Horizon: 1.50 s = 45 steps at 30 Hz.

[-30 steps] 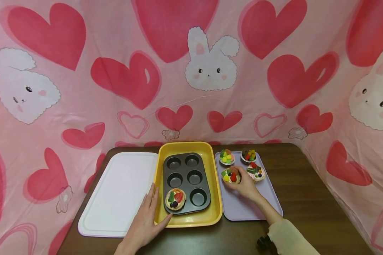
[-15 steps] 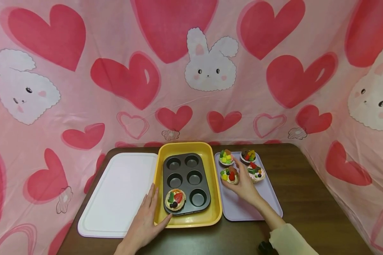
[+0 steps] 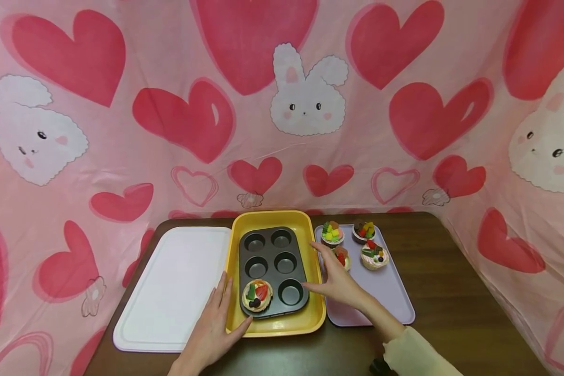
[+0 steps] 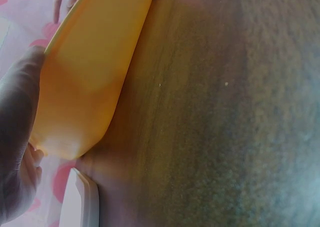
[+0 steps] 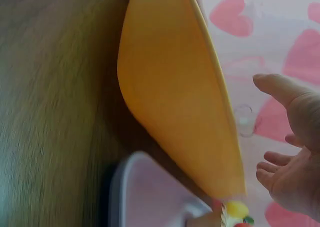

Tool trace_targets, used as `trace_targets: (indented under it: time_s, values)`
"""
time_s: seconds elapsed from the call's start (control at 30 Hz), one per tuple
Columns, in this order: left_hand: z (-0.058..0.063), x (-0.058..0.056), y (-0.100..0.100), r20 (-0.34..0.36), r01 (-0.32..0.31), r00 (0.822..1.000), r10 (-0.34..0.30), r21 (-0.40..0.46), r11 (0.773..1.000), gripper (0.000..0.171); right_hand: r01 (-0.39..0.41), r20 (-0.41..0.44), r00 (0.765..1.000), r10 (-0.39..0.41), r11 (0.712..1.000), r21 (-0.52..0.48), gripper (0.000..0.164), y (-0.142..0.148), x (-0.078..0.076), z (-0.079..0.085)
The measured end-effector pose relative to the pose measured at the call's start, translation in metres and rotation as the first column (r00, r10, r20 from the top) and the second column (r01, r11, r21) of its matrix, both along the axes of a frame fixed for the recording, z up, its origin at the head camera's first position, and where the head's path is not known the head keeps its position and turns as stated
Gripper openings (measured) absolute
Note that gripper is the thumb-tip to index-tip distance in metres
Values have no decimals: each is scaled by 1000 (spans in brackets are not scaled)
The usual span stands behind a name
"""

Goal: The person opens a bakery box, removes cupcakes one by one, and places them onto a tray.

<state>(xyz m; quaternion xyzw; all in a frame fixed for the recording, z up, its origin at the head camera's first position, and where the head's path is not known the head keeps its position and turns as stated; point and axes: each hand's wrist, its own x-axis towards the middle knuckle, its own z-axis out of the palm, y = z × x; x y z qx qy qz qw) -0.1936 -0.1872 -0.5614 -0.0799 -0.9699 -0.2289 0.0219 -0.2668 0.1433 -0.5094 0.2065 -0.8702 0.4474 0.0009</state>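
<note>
In the head view, a dark muffin tin [image 3: 272, 269] lies inside a yellow tray [image 3: 282, 332]. One fruit-topped tart [image 3: 257, 296] fills its front-left cup. My left hand [image 3: 211, 326] rests at the yellow tray's front-left corner, fingers stretched along the left side and thumb at the front rim. Over the tray's right edge hovers my right hand [image 3: 338, 282], thumb and fingers spread, holding nothing. It partly hides a fruit tart [image 3: 343, 258] on the lilac tray [image 3: 401, 308]. In the right wrist view, that hand [image 5: 295, 137] is apart from the yellow tray's wall [image 5: 175, 82].
Behind the half-hidden tart stand a green-and-yellow fruit cup [image 3: 331, 233] and a dark-cased fruit cup [image 3: 364, 231]; a cream-topped tart [image 3: 374, 256] is to its right. A white board [image 3: 174, 287] lies at the left. Pink heart-print cloth [image 3: 305, 146] hangs behind the table [image 3: 451, 292].
My right hand has let go of the tart on the lilac tray and moved left, to the yellow tray's right edge. The left hand stays put.
</note>
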Motion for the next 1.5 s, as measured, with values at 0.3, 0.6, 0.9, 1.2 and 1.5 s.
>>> trace_targets:
  time_s: [0.3, 0.6, 0.9, 1.2, 1.5]
  values:
    - [-2, -1, -1, -14, 11, 1000, -11, -4, 1000, 111, -197, 94, 977, 192, 979, 45, 100, -38, -5, -8]
    - [0, 1, -2, -2, 15, 1000, -15, -7, 1000, 110, -302, 130, 949, 286, 943, 137, 100, -72, -6, -7]
    - [0, 0, -2, -39, 27, 999, -27, -1, 1000, 112, -353, 115, 936, 334, 899, 258, 103, -102, -6, -12]
    - [-1, 0, -3, -61, 29, 998, -29, 5, 1000, 113, -352, 64, 932, 356, 851, 389, 90, -124, -10, -22]
    - [-3, -1, -3, -62, 27, 998, -27, -1, 1000, 113, -284, 68, 957, 281, 873, 396, 84, -126, -7, -25]
